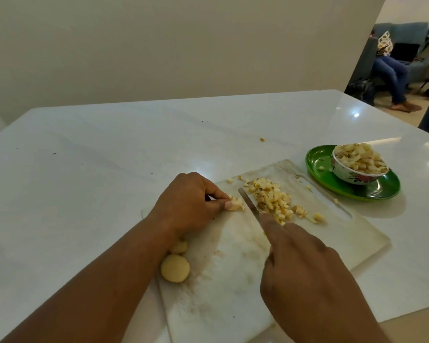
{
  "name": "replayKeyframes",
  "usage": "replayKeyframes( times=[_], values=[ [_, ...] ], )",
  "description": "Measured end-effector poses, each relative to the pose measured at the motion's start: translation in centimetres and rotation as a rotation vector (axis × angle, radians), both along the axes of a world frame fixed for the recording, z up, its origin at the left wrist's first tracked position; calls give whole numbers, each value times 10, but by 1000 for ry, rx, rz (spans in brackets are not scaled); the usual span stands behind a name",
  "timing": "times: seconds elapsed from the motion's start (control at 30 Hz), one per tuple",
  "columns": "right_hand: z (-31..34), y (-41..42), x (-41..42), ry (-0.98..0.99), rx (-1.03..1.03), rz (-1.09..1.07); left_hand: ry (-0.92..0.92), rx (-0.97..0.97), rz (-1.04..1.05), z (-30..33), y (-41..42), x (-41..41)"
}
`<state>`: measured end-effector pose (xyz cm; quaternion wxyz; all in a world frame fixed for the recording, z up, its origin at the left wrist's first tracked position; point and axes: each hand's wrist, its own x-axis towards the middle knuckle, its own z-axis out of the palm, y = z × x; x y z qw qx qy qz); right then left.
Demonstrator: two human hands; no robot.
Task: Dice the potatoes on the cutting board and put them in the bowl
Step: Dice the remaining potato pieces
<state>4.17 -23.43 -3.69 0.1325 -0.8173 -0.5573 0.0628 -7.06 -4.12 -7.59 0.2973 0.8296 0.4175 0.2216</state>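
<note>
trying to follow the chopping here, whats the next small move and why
Probably bring the knife down through the potato piece that the left hand pinches. The blade sits just beside it, the right hand grips the handle, and that piece looks bigger than the diced pile.

A plain cream wall (159, 45) is filling the far side beyond the hands, ending at an edge far to the right of them. A glossy white table (84, 157) is spreading under and around both hands, catching bright ceiling-light glints (356, 115) off to the far right. Past the wall edge, well beyond the right hand, a blue-grey sofa (396, 33) is standing in another room, with a person in jeans (391, 75) sitting by an open laptop (405, 52).
</note>
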Motion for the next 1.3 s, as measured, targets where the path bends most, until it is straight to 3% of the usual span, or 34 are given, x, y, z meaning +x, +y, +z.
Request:
replayKeyframes(
  times=[0.23,0.5,0.7,0.87,1.13,1.3],
  values=[
    [-11,21,-7,40,-50,15,-16,-7,28,0,1,2],
    [-6,-9,-9,46,-159,23,24,80,6,0,-2,7],
    [6,-3,-8,9,-23,-7,83,69,-19,1,-5,2],
    [-7,24,-17,14,-27,25,61,80,24,4,-10,4],
    [-1,-6,-19,73,-134,29,13,61,79,1,-9,6],
    [5,-4,-11,31,-9,-7,-48,35,112,0,-11,2]
  ],
)
